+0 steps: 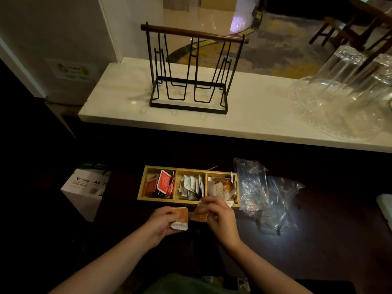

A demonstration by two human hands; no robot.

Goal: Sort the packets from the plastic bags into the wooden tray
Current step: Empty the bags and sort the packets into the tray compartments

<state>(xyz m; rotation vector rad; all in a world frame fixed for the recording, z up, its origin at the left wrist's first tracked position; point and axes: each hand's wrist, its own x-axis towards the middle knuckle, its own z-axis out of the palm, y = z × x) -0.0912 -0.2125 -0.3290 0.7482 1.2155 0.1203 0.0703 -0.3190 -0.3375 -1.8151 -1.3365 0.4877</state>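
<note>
Stretching across the view from nine to three o'clock, the pale stone counter (254, 115) carries a black wire rack (188, 71) with a wooden top bar at twelve o'clock and upturned clear glasses (347, 75) on a glass platter at two o'clock. Below it lies a dark table (318, 262), where crumpled plastic bags (267, 194) sit at three o'clock, just beside the right end of the wooden tray (188, 202). A white paper box (84, 189) stands at nine o'clock, apart from the tray. The tray sits near the centre with three compartments: red packets (164, 183) in the left one, white packets (191, 185) in the middle, orange-and-white packets (220, 186) in the right. At six o'clock, just in front of the tray, the left hand (161, 221) grips an orange packet (180, 217) with curled fingers and thumb. The right hand (220, 217) pinches a second orange packet (199, 215), close beside the first.
</note>
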